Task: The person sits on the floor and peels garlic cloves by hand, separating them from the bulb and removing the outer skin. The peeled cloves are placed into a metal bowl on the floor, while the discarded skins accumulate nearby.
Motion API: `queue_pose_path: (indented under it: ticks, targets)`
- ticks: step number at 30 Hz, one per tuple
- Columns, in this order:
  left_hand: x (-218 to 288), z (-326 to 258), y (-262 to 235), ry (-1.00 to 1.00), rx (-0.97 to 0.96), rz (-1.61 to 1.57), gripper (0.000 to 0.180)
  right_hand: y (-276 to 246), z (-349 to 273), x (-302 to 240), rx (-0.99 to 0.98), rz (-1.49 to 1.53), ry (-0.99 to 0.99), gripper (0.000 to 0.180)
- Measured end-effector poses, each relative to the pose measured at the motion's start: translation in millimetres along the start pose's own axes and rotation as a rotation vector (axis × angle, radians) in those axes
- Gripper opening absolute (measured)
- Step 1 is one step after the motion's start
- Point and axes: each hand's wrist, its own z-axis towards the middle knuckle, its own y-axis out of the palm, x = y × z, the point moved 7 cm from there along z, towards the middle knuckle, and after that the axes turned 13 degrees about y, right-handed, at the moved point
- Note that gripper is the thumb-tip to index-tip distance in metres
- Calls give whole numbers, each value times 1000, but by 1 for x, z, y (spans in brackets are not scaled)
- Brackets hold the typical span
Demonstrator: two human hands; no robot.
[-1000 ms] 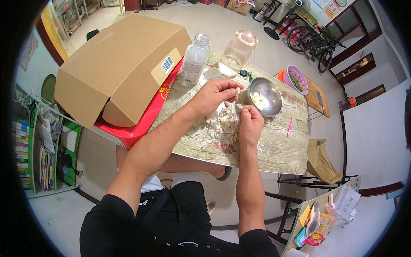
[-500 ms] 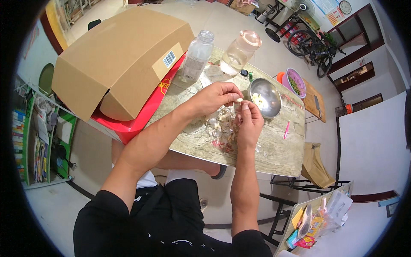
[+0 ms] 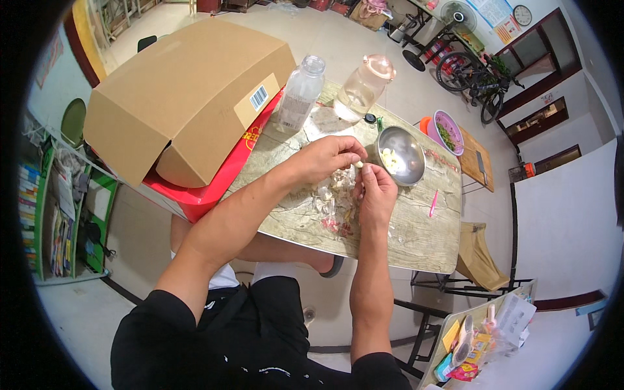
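I see both my left hand (image 3: 328, 156) and right hand (image 3: 376, 193) pinching a garlic clove (image 3: 358, 165) with the fingers, beside the steel bowl (image 3: 403, 156) on the worktop (image 3: 416, 240)

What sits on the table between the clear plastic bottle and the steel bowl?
In the head view, the clear jug with a pink lid stands between the plastic bottle and the steel bowl.

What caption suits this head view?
Both hands, left hand and right hand, pinch a garlic clove beside a steel bowl.

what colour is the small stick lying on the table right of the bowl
Pink: the small stick lies on the table, clearest in the head view.
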Motion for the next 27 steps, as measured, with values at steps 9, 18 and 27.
queue_pose_path:
  ticks: [9, 18, 27]
  targets:
    - [-5, -1, -2, -63, -10, -12, 17, -2, 2, 5, -17, -8, 35, 13]
    - [-7, -1, -1, -65, -27, 21, 15, -3, 0, 3, -28, -30, 13, 13]
    - [-8, 0, 3, -103, -18, -43, 18, -3, 2, 2, -19, -6, -32, 12]
